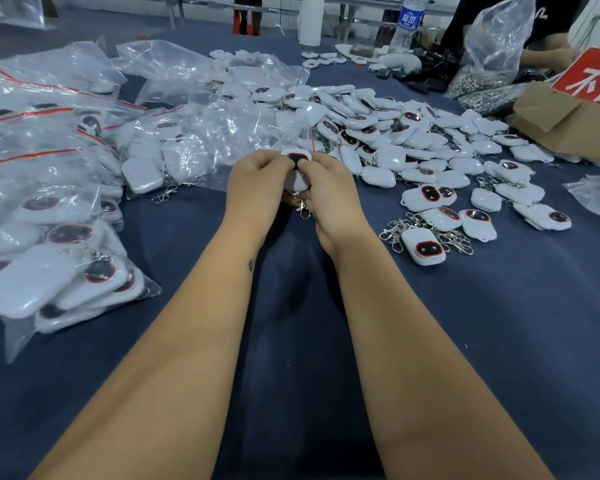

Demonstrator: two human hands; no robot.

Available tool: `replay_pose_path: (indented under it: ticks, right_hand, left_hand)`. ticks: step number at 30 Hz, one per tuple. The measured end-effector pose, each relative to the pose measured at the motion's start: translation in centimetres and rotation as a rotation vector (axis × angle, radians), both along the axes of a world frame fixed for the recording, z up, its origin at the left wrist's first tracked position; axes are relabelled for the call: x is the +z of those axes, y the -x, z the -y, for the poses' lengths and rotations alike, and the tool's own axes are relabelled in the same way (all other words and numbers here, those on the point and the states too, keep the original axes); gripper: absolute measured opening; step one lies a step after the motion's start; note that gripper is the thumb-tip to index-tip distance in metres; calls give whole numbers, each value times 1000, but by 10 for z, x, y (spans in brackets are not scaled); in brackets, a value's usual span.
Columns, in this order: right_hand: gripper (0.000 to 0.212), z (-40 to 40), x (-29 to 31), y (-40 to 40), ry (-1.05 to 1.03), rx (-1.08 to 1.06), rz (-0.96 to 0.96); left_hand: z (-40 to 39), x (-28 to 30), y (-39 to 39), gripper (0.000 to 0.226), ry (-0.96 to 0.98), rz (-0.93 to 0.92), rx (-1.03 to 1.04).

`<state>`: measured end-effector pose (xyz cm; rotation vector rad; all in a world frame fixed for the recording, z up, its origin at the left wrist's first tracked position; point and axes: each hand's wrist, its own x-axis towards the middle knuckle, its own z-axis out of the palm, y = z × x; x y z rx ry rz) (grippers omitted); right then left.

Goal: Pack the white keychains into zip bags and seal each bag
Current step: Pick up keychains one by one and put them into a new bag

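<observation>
Above the blue table (499, 341), both hands' fingers (274, 161) pinch one white keychain (297, 168); no legible lettering.

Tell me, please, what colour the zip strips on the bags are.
Red, seen in the head view on the zip bags.

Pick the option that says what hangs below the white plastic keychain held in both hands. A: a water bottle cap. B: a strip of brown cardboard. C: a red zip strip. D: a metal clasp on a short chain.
D: a metal clasp on a short chain dangles below the white plastic keychain, which the left hand and right hand pinch between them above the blue table cloth.
</observation>
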<state>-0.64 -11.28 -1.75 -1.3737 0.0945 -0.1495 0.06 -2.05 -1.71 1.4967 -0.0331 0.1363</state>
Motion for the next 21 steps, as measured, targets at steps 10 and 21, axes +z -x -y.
replay_pose_path:
  ticks: [10, 21]
  right_hand:
    - [22, -1, 2, 1, 22, -4, -17]
    - [16, -3, 6, 5, -40, -16, -17]
  left_hand:
    - [0, -3, -3, 13, -134, 12, 42]
    - [-1, 0, -2, 14, -137, 38, 46]
